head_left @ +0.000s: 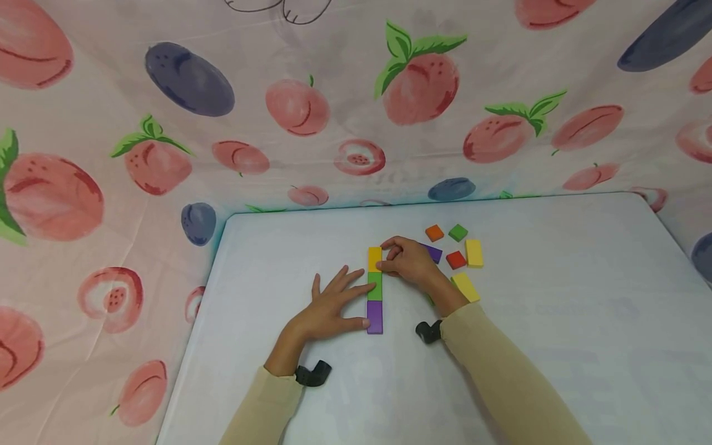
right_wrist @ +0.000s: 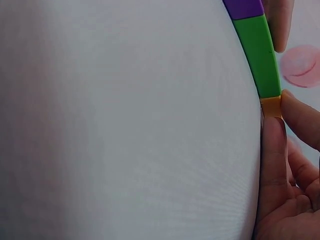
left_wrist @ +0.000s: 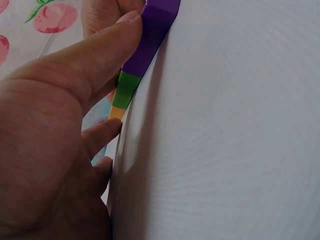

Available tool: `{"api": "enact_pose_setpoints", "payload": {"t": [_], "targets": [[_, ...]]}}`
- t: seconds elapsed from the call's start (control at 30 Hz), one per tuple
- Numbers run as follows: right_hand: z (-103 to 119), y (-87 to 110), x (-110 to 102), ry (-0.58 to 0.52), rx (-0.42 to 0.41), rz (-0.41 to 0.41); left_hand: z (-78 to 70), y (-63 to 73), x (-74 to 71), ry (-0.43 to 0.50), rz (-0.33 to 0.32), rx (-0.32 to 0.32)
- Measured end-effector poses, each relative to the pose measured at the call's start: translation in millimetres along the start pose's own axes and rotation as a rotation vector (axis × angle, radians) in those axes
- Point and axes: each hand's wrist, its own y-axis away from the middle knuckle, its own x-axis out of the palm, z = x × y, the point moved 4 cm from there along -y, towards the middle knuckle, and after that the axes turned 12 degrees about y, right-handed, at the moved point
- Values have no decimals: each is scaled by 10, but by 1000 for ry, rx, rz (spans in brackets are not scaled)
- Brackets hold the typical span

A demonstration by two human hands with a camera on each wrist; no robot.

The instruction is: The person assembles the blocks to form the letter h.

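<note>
Three blocks lie end to end in a straight line: a purple block (head_left: 375,317) nearest, a green block (head_left: 375,287) in the middle and a yellow block (head_left: 374,258) farthest. My left hand (head_left: 328,312) is spread along the left side, its thumb at the purple block and its index finger reaching the green one. From the right, my right hand (head_left: 413,264) holds the yellow block between thumb and index finger. In the right wrist view, those two fingertips meet the yellow block (right_wrist: 271,106) at the end of the row.
Right of the row lie loose blocks: an orange one (head_left: 434,232), a green one (head_left: 458,232), a red one (head_left: 456,260) and yellow ones (head_left: 474,253). My right hand partly covers another purple block (head_left: 432,253). Fruit-patterned cloth (head_left: 311,161) rises behind the white table (head_left: 289,247).
</note>
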Motion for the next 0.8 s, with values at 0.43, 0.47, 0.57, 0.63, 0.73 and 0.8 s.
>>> {"api": "enact_pose_setpoints", "payload": {"t": [0.43,0.47,0.57,0.63,0.73,0.8], "targets": [[-15,3,-7,-96,5,44,8,-2,-1,0,-1,6],[-21,1,-10,-126,12,58,11,-2,1,0,-2,9],[-37,6,-42,-201,29,94,16,-2,3,-3,-3,8],[-32,25,-88,-229,26,111,11,1,1,-4,-4,5],[-18,64,-190,-187,-5,98,4,3,-3,-4,-6,-1],[-18,81,-271,-148,-28,69,2,4,-5,-5,-7,1]]}}
